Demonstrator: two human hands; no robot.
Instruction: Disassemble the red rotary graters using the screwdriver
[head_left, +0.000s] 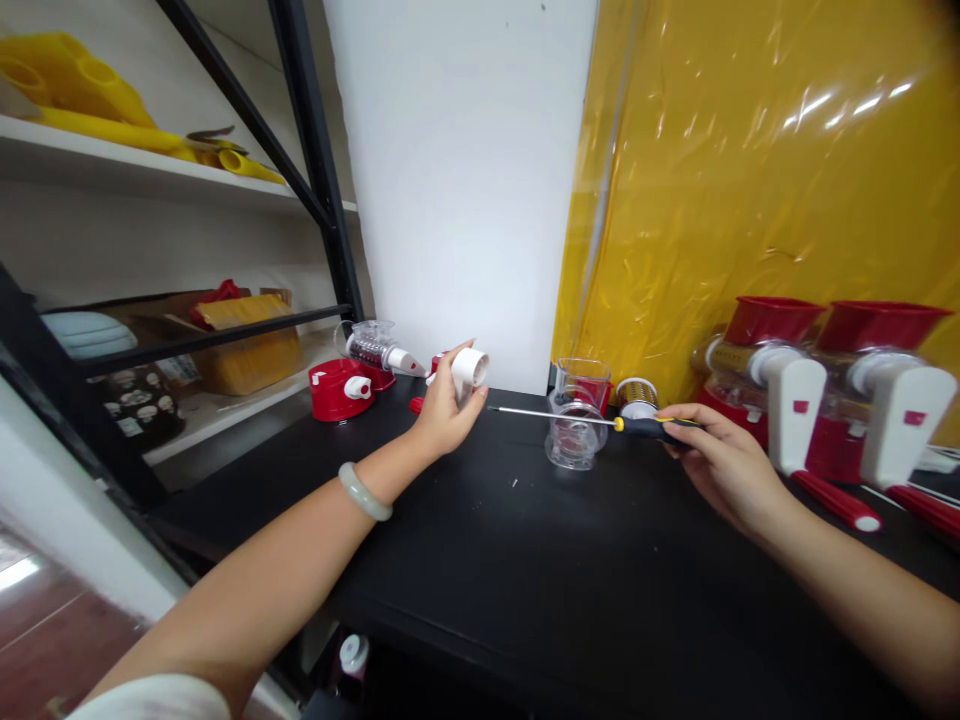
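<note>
My left hand [448, 408] is closed round a white crank handle [471, 368], whose hollow round end points up and to the right. Part of the handle is hidden behind my fingers. In my right hand [712, 455] is a screwdriver [637, 427] with a black and yellow grip, held level. Its thin metal shaft reaches left, and the tip ends a little to the right of my left hand, apart from the handle. Behind the shaft, a clear plastic housing [576, 440] stands on the black table [480, 560]. A grater drum [637, 395] with a white rim lies beyond the screwdriver grip.
Two red and white rotary graters [776, 370] with crank handles stand at the right. A red base [341, 390] and another clear grater body [371, 345] sit at the back left. A black-framed shelf [322, 190] rises on the left; yellow sheeting [750, 180] hangs behind.
</note>
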